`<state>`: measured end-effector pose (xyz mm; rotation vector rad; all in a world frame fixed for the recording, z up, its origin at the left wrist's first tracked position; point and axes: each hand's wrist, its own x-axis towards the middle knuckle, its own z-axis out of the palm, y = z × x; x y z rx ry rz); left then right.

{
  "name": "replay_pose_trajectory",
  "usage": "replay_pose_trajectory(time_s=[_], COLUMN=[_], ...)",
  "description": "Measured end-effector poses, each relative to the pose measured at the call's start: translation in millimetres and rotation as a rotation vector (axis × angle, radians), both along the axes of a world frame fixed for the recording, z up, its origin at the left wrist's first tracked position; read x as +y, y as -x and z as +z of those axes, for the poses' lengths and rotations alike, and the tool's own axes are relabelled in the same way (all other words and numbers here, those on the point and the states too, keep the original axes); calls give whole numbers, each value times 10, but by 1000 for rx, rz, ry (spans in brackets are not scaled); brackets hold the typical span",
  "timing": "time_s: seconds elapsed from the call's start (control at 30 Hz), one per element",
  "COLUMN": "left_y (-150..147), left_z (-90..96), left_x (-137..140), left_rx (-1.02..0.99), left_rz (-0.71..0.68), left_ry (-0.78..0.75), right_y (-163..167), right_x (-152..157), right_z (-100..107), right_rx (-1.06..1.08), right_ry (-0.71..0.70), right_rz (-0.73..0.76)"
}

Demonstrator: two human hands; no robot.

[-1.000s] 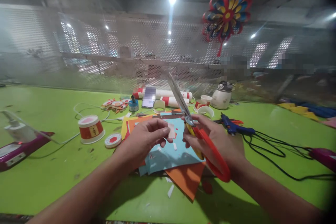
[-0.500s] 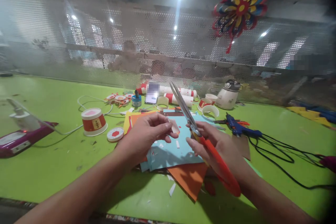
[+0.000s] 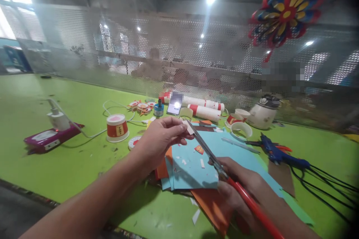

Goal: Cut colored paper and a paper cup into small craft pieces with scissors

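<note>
My left hand pinches a small white piece of paper between thumb and fingers, above the stacked sheets. Red-handled scissors are in my right hand, their blades slanting up and left to the edge of that piece. Whether the blades have the paper between them cannot be made out. Below lie light blue sheets on orange sheets. A small orange patterned scrap and several white snippets rest on the blue.
On the left are a purple power strip with a white plug and a red-and-white paper cup. Behind stand a glue bottle, a phone and paper-cup tubes. A blue glue gun with black cords lies right, near a kettle-like jug.
The scissors have come down to the white paper, their blades now closer together. An orange scrap now lies on the blue sheet. The view has turned left.
</note>
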<state>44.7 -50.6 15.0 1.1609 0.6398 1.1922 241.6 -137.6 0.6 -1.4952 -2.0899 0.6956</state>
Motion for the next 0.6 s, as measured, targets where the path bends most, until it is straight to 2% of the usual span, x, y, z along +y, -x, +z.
replay_pose_trajectory(time_s=[0.23,0.4,0.6], left_y=[-13,-16,-24], left_z=[23,19,6], left_x=[-16,-23,-21], left_rx=[-14,-19,-11], left_rz=[-6,0,2], left_ry=[10,19,21], right_y=[-5,53,72], right_x=[-43,-57,-59], right_z=[16,19,15], right_rx=[5,74,26], right_ry=[0,-62,-76], right_rz=[28,-18,-66])
